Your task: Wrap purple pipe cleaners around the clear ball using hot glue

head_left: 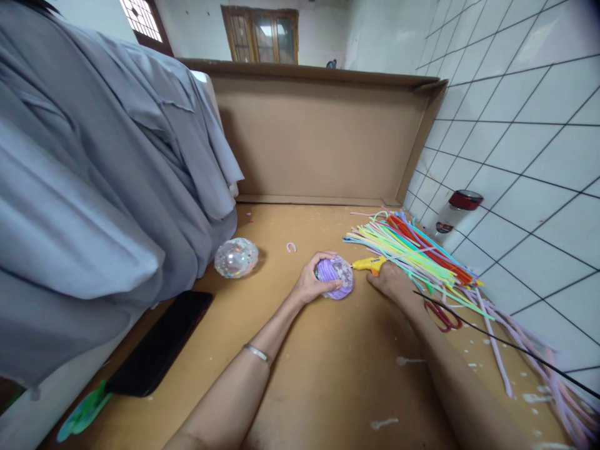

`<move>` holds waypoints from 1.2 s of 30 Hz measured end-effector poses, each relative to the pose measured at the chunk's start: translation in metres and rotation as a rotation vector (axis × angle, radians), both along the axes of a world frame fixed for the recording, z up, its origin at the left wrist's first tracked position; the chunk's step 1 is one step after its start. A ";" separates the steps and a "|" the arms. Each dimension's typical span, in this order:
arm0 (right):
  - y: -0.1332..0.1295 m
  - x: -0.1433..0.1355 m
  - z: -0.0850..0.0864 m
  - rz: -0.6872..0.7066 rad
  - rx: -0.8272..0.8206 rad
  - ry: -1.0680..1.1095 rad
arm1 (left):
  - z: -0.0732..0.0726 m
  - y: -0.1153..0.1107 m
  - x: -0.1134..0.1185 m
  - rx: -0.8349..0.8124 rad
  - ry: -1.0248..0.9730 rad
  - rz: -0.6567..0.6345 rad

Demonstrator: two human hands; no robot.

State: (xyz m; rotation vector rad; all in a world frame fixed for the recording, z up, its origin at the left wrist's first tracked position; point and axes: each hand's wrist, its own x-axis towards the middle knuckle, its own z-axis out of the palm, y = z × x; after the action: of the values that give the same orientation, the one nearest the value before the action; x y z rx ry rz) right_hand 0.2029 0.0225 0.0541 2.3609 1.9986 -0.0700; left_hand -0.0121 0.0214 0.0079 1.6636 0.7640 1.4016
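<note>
Ball (336, 273) in left grip (310, 280), just beside glue gun (367, 265)

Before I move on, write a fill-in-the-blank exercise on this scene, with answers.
The left hand holds a round object partly covered in ____ strips.
The right hand grips a yellow ____.
A silver band circles the ____ wrist.
The wall on the right is covered in white ____.

Missing words: purple; glue gun; left; tiles.

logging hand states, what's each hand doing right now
Left hand: closed around the purple ball, thumb on its near side.
Right hand: closed on the yellow glue gun, nozzle at the ball.
</note>
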 end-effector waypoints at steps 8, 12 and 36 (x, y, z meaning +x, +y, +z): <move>-0.009 -0.004 0.018 0.174 0.167 -0.148 | 0.000 -0.001 0.000 -0.004 -0.012 0.008; -0.019 -0.012 0.038 0.393 0.366 0.194 | 0.001 -0.004 0.004 -0.030 -0.052 -0.023; -0.034 -0.032 0.045 0.742 0.339 0.590 | 0.004 -0.008 0.007 -0.066 -0.046 -0.077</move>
State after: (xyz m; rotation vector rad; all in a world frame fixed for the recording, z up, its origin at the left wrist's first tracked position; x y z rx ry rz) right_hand 0.1708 -0.0110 0.0994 1.6809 3.2670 -0.4715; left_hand -0.0048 0.0135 0.0122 1.5889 0.7051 1.3422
